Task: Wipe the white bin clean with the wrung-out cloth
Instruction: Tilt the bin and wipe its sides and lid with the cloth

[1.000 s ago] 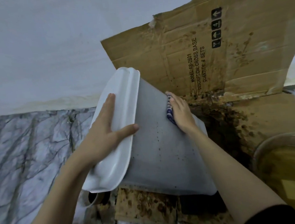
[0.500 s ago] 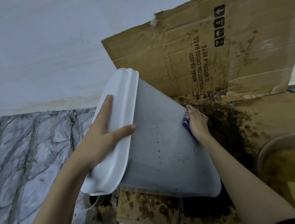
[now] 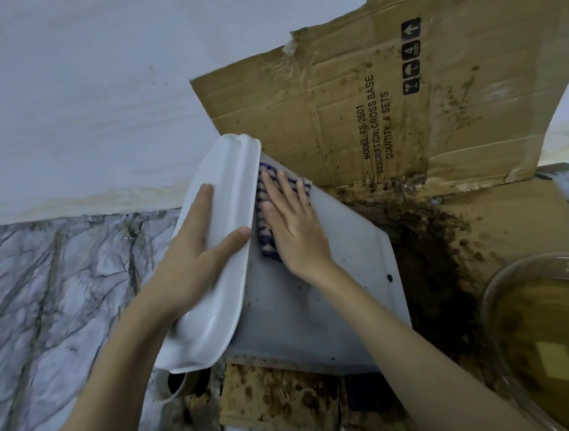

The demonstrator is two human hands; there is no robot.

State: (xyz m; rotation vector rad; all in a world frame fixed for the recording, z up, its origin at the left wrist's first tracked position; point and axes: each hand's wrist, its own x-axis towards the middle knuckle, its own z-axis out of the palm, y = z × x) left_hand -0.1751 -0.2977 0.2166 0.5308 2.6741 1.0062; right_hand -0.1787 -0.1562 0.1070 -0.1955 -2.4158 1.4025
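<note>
Cardboard (image 3: pixel 387 110) reads "MODEL:FS-2601"; right hand (image 3: pixel 294 228) flat on cloth (image 3: pixel 267 241).

On the upright cardboard (image 3: pixel 387 110), "MODEL:FS-2601", "DESCRIPTION:CROSS BASE" and "QUANTITY: 4 SETS" are printed in black, running sideways. Beside these lines, four black handling symbols (image 3: pixel 412 56) are stamped: an arrow, a "4", an umbrella and a glass.

White bin (image 3: pixel 304 303) lying tilted on stained cardboard (image 3: pixel 387 110), left hand (image 3: pixel 194 257) flat on its rim, right hand (image 3: pixel 294 224) pressing a blue-striped cloth (image 3: pixel 268 247) against its side beside the rim, bowl of murky water (image 3: pixel 555 336) at right, marble floor (image 3: pixel 49 291)
</note>
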